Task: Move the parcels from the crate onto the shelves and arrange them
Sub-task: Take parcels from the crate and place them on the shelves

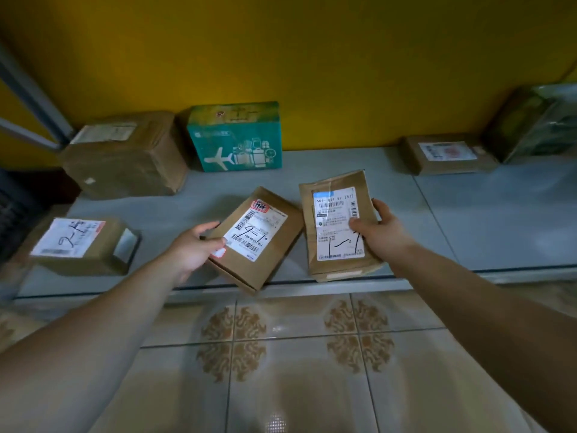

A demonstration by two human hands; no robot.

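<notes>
My left hand (pixel 195 245) grips a small brown box parcel (pixel 274 254) by its left edge; its white label reads "9-1". The box hangs tilted over the front edge of the grey shelf (pixel 468 220). My right hand (pixel 379 228) holds a flat brown parcel (pixel 334 195) by its right side, thumb on the label marked "1-7". This parcel sits just right of the first, its lower end past the shelf edge. The crate is out of view.
On the shelf stand a large brown box (pixel 125 157) at back left, a teal box with a plane print (pixel 237 139), a labelled box (pixel 78 245) at front left, a flat box (pixel 446 154) and a dark wrapped package (pixel 537 120) at back right. Yellow wall behind, tiled floor below.
</notes>
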